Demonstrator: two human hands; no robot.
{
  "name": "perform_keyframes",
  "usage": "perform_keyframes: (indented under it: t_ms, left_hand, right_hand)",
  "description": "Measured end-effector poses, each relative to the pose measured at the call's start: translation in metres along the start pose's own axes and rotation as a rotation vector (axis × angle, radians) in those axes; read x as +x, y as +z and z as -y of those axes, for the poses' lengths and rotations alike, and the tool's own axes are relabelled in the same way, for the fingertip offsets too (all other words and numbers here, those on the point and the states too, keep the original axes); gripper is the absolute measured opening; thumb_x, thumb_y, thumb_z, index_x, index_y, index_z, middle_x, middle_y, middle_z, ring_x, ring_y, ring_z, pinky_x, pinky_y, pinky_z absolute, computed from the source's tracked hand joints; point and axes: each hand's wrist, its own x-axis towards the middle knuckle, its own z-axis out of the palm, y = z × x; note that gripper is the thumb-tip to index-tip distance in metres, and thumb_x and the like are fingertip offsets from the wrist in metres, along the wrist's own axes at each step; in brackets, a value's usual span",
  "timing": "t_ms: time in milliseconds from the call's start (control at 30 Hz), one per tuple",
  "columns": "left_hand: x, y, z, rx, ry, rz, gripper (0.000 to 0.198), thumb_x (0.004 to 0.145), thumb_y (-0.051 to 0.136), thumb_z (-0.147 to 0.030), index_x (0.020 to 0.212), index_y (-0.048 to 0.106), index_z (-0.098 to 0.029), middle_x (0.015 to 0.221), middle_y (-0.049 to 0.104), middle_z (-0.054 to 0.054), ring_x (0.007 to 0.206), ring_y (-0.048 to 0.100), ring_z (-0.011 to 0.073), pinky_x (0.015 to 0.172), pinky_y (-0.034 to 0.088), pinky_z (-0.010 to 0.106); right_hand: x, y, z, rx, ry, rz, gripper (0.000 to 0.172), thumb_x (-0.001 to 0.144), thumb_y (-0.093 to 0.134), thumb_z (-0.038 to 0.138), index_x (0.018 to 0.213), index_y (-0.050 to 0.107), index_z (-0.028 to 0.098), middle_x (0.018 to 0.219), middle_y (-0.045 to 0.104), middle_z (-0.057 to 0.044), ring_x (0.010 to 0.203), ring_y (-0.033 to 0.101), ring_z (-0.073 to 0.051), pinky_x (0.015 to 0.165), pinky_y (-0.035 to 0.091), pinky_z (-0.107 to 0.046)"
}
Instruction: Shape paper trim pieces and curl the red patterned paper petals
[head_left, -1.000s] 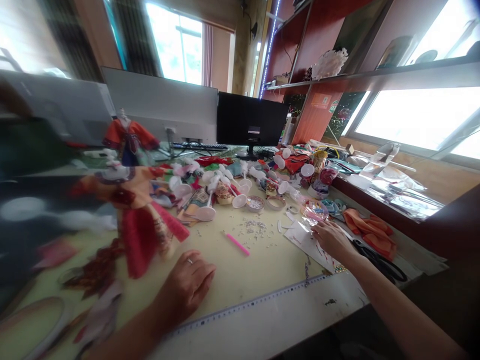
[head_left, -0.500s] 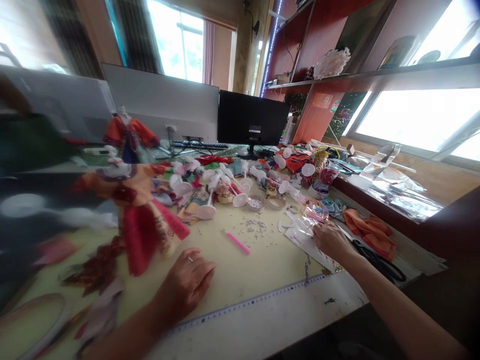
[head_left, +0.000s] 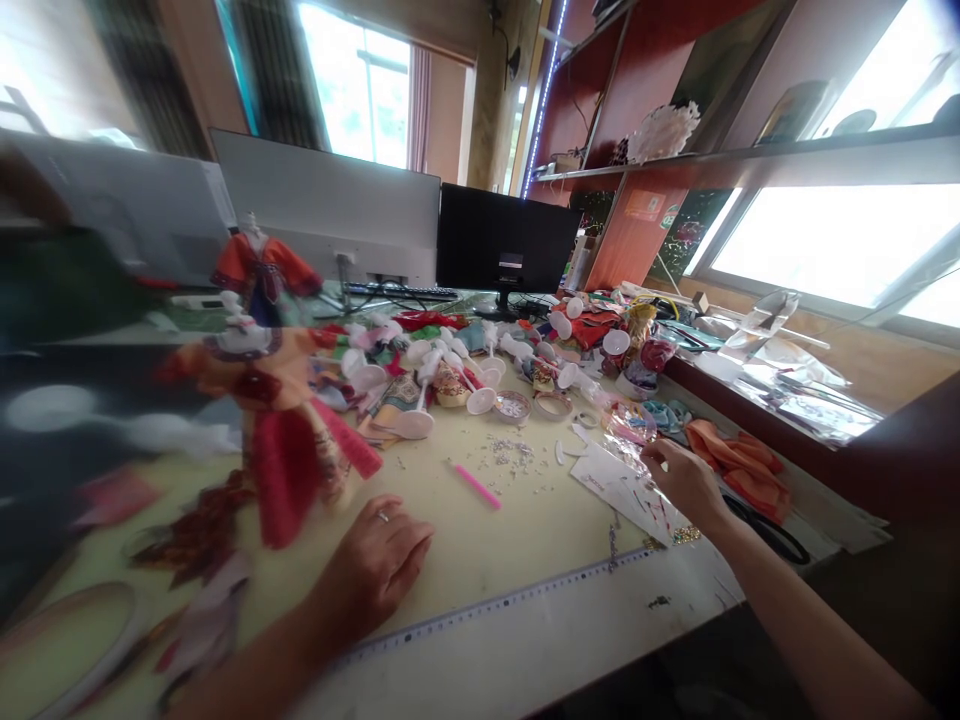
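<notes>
My left hand, with a ring on one finger, rests palm down on the pale tabletop, its fingers curled in and nothing visible in them. My right hand is in a pinch at the edge of a crinkled clear plastic bag; whatever lies between its fingertips is too small to make out. Below it is a white card with small dark and red pieces on it. Between the hands lie a pink stick and scattered tiny shiny bits. A strip of small beads crosses the tape measure.
Dressed doll figures, one in a red and orange costume, stand at the left. White stands and fabric pieces crowd the back before a black monitor. Small round dishes sit mid-table. Orange cloth and black-handled scissors lie at the right.
My right hand has shifted slightly right and back from the plastic bag, uncovering more of the white card. My left hand stays in place.
</notes>
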Motion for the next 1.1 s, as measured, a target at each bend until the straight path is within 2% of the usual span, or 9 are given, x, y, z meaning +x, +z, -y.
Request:
perform_keyframes:
  t_ms: [100,167,233,333,433,500,633,967,1100]
  left_hand:
    - [0.001,0.001,-0.002,-0.016,-0.013,-0.017,0.017,0.084,0.047,-0.006,0.090,0.060,-0.017,0.070,0.064,-0.001,0.064,0.057,0.0124,0.089,0.044,0.039]
    - [0.002,0.002,-0.004,-0.050,-0.035,-0.044,0.017,0.085,0.048,-0.007,0.089,0.061,-0.017,0.070,0.065,-0.001,0.064,0.058,0.0126,0.088,0.044,0.039]
    - [0.002,0.002,-0.007,-0.112,-0.094,-0.080,0.016,0.085,0.048,-0.011,0.087,0.062,-0.017,0.070,0.066,0.000,0.064,0.059,0.0132,0.084,0.047,0.037]
    - [0.005,-0.005,-0.011,-0.316,-0.332,-0.054,0.013,0.085,0.053,-0.020,0.085,0.065,-0.017,0.071,0.068,0.002,0.066,0.061,0.0144,0.068,0.050,0.029]
    - [0.011,-0.019,-0.013,-0.591,-0.670,0.027,0.017,0.084,0.057,-0.027,0.092,0.067,-0.015,0.079,0.071,0.004,0.075,0.066,0.0154,0.072,0.052,0.027]
    - [0.015,-0.028,-0.012,-0.710,-0.749,0.024,0.021,0.083,0.059,-0.030,0.093,0.067,-0.014,0.080,0.072,0.005,0.077,0.066,0.0157,0.075,0.052,0.027]
    - [0.017,-0.037,-0.010,-0.800,-0.755,-0.003,0.019,0.082,0.061,-0.029,0.089,0.069,-0.014,0.087,0.071,0.006,0.083,0.064,0.0164,0.078,0.050,0.027]
    - [0.014,-0.031,-0.004,-0.888,-0.847,-0.018,0.022,0.077,0.066,-0.035,0.081,0.070,-0.013,0.078,0.070,0.005,0.076,0.062,0.0157,0.073,0.049,0.027]
    - [0.013,-0.029,-0.002,-1.136,-0.966,-0.014,0.032,0.068,0.073,-0.040,0.081,0.068,-0.012,0.070,0.066,0.004,0.069,0.060,0.0139,0.071,0.048,0.028]
  right_hand:
    - [0.001,-0.009,0.034,0.133,-0.075,-0.162,0.017,0.086,0.045,0.027,0.076,0.057,0.019,0.075,0.065,-0.006,0.068,0.061,-0.020,0.064,0.045,-0.031]
    - [0.002,-0.012,0.073,0.249,-0.181,-0.233,0.013,0.087,0.048,0.025,0.080,0.057,0.019,0.079,0.066,-0.006,0.077,0.062,-0.020,0.073,0.047,-0.033]
    - [0.002,-0.011,0.119,0.378,-0.319,-0.246,0.008,0.087,0.051,0.021,0.081,0.057,0.021,0.077,0.065,-0.004,0.077,0.062,-0.018,0.074,0.049,-0.033]
    - [0.000,-0.004,0.187,0.551,-0.519,-0.231,0.009,0.084,0.055,0.013,0.083,0.055,0.022,0.075,0.066,0.000,0.073,0.062,-0.015,0.078,0.050,-0.034]
    - [-0.001,0.004,0.238,0.720,-0.725,-0.212,0.019,0.082,0.055,0.005,0.093,0.055,0.021,0.082,0.066,-0.002,0.072,0.061,-0.014,0.081,0.049,-0.037]
    - [-0.001,0.009,0.260,0.799,-0.789,-0.220,0.024,0.081,0.054,0.001,0.096,0.055,0.020,0.086,0.065,-0.004,0.076,0.060,-0.016,0.080,0.049,-0.039]
    - [-0.002,0.019,0.276,0.852,-0.792,-0.260,0.028,0.081,0.052,0.000,0.098,0.056,0.022,0.087,0.061,-0.005,0.077,0.058,-0.016,0.079,0.049,-0.041]
    - [-0.010,0.027,0.279,0.911,-0.740,-0.218,0.030,0.078,0.055,-0.003,0.096,0.057,0.020,0.082,0.060,-0.003,0.073,0.056,-0.015,0.082,0.048,-0.044]
    - [-0.010,0.029,0.278,0.898,-0.762,-0.189,0.028,0.077,0.057,-0.002,0.096,0.058,0.018,0.083,0.061,-0.005,0.075,0.058,-0.016,0.083,0.047,-0.044]
